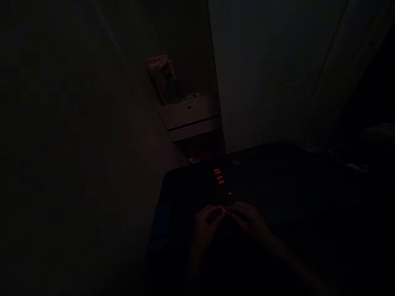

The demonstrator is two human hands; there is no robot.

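The scene is very dark. My left hand [206, 225] and my right hand [247, 220] meet over a dark table [277, 181], fingertips curled together around a tiny red piece [224, 210]. Both hands look closed in a pinch on it. Just beyond them a row of several small red pieces [218, 176] lies on the table, with one more single red piece [229, 193] nearer my hands.
A pale drawer unit [193, 117] stands on the floor behind the table, with a pinkish item and a bottle [165, 76] on or behind it. A white door [265, 74] fills the back right. A dim round container [348, 158] sits at the right.
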